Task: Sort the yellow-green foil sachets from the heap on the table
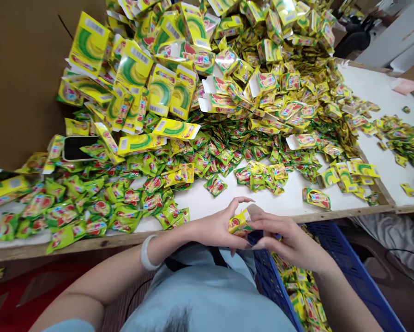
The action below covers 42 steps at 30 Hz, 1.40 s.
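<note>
Just over the table's front edge, my left hand (pixel 217 227) is closed around a small yellow carton (pixel 239 223) printed with green and red. A pale flap stands up at the carton's end. My right hand (pixel 285 235) meets that end, its fingertips on the flap and its thumb lower down. What lies inside the carton is hidden. Ahead of my hands is a small cluster of green and yellow sachets (pixel 258 175), with a single sachet (pixel 215 185) to its left.
A heap of yellow cartons (pixel 161 90) and sachets covers the back of the white table (pixel 200 203). A phone (pixel 79 148) lies at the left among sachets, near a brown cardboard box (pixel 23 83). Below the table's right part, a blue crate (pixel 272 281) holds more packs.
</note>
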Available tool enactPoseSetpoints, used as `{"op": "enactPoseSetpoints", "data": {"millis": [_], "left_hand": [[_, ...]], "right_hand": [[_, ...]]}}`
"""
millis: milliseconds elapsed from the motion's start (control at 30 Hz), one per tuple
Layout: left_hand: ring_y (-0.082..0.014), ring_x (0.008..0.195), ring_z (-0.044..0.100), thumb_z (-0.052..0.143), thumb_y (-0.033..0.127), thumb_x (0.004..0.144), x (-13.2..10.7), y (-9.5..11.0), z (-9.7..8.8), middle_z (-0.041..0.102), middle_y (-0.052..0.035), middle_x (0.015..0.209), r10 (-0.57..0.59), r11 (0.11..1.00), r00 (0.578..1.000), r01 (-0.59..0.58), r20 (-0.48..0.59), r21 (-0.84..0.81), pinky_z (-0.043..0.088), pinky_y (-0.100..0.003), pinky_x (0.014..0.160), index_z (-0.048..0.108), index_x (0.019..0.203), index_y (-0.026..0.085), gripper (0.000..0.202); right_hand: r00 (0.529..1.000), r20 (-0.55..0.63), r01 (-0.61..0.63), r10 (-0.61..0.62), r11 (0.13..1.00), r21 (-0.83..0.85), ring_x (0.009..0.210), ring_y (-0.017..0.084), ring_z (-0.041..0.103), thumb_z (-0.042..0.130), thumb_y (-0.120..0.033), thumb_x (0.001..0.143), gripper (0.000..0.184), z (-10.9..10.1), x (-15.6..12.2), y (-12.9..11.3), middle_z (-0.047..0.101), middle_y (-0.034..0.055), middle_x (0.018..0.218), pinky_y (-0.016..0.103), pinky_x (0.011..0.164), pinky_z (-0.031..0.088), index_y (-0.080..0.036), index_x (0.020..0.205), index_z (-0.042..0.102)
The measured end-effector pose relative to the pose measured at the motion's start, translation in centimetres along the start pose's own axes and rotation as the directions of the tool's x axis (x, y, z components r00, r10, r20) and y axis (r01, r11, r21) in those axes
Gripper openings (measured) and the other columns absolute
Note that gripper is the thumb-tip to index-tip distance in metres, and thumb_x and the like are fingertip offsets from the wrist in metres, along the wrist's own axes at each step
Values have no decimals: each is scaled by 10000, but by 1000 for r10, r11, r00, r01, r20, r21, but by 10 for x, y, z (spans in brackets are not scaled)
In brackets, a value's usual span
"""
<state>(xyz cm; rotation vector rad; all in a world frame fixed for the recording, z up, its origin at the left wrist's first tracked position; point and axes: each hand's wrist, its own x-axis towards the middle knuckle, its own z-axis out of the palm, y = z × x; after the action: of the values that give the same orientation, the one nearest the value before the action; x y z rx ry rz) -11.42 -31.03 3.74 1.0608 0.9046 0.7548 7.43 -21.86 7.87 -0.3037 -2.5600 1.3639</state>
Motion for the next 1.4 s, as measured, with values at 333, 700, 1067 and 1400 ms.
{"op": "enactPoseSetpoints", "data": {"millis": [333, 700, 1067, 1400], "left_hand": [[-286, 1457, 364, 650, 392, 889, 7, -1, -12, 436, -163, 1532, 238, 913, 953, -155, -185, 376, 296, -496, 1189, 92, 1572, 258, 893], [-234, 1212, 591, 581, 322, 936, -6, -8, -12, 581, -118, 1385, 281, 893, 893, -110, -352, 436, 518, -434, 992, 410, 1433, 254, 529], [-247, 1006, 629, 519, 275, 965, 44, -3, -49, 639, -126, 1112, 440, 549, 803, 113, -401, 828, 503, -407, 908, 564, 1113, 147, 201], [-266, 990, 614, 607, 227, 899, 89, -10, -45, 609, -119, 1082, 397, 626, 826, 75, -400, 777, 512, -429, 875, 528, 989, 166, 135]], "right_hand": [[250, -968, -864, 20, 456, -214, 666, 312, 624, 685, -512, 805, 349, -164, -100, 83, 629, 120, 686, 423, 591, 438, -173, 870, 737], [585, -636, -810, 503, 400, -429, 797, 286, 637, 626, -687, 783, 527, -106, 24, 164, 700, 132, 852, 345, 659, 417, -177, 915, 633], [529, -804, -626, 271, 764, -155, 727, 251, 683, 622, -563, 826, 384, -62, 9, 137, 717, 107, 884, 337, 649, 462, -212, 953, 531], [301, -795, -80, 526, 845, 529, 581, 115, 599, 766, -525, 735, 400, 7, 7, 90, 634, -27, 703, 235, 540, 477, -195, 834, 564]]}}
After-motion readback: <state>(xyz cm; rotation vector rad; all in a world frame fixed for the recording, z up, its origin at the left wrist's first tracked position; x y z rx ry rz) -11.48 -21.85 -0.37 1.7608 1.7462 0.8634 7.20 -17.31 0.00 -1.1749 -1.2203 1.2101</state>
